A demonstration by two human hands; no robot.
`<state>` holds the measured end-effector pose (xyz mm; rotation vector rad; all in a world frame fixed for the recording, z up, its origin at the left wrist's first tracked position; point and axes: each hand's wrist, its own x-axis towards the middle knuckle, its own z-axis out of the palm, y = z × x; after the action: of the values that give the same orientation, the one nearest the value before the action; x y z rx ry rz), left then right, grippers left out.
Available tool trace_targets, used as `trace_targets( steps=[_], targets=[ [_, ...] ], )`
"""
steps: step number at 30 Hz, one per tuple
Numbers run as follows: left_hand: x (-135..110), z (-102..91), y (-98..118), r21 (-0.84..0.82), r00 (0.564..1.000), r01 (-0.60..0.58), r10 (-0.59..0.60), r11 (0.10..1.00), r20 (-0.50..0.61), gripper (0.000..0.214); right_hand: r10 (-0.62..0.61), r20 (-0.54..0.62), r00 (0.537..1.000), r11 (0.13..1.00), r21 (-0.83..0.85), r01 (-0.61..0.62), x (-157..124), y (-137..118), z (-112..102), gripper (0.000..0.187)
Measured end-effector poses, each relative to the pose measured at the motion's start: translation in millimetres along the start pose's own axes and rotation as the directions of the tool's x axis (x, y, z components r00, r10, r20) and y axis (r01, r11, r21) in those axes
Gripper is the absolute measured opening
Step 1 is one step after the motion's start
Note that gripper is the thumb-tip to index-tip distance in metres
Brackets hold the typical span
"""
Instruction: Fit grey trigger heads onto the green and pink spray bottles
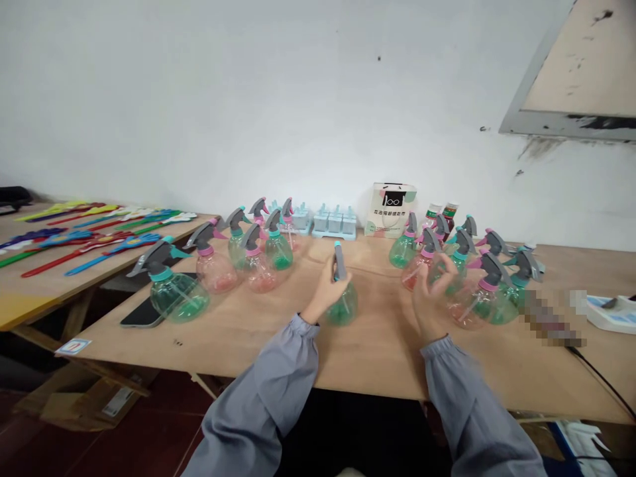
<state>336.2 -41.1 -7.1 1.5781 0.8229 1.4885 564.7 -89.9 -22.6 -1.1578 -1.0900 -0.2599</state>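
Nearest the camera, two grey sleeves reached out over the plywood bench (377,358). The left hand (322,293) had its fingers (332,278) clamped round the neck of a green spray bottle (344,306), which stood upright on the bench just left of centre, its grey trigger head rising above the knuckles. The right hand (431,298) hovered just beside it with its fingers spread apart and holding nothing, close to a clear pink-collared bottle (470,310); I could not tell whether it touched that one.

As a judgement, the step in hand was the grip on the green bottle, with the free hand ready at the right-hand group. Any shift of the bottle would call for a firm hold at the neck and a path clear of the crowded neighbours.

Left of the hands lay a dark phone (143,313) beside a further row of bottles (248,262). Beyond the right hand stood another cluster of bottles (489,265). At the back, against the white wall, sat pale blue moulds (335,222) and a printed carton (391,211). A side table (30,298) far left carried coloured plastic clappers (84,232).
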Motion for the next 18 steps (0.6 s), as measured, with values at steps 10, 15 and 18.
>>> trace_targets(
  steps=[10,15,18],
  targets=[
    [10.8,-42.2,14.2,-0.287,0.999,0.046,-0.046,0.957,0.007,0.037,0.191,0.018,0.981,0.927,-0.333,-0.174,17.2,77.1,17.0,0.078],
    [11.8,-55.5,21.8,-0.384,0.993,0.114,-0.097,0.916,0.066,0.045,0.124,0.144,0.982,0.948,-0.311,-0.074,-1.6,61.9,27.7,0.066],
    [12.8,-63.8,23.9,-0.401,0.986,0.159,-0.126,0.902,0.108,0.044,0.085,0.233,0.969,0.980,-0.193,-0.040,-19.4,43.3,37.6,0.059]
  ],
)
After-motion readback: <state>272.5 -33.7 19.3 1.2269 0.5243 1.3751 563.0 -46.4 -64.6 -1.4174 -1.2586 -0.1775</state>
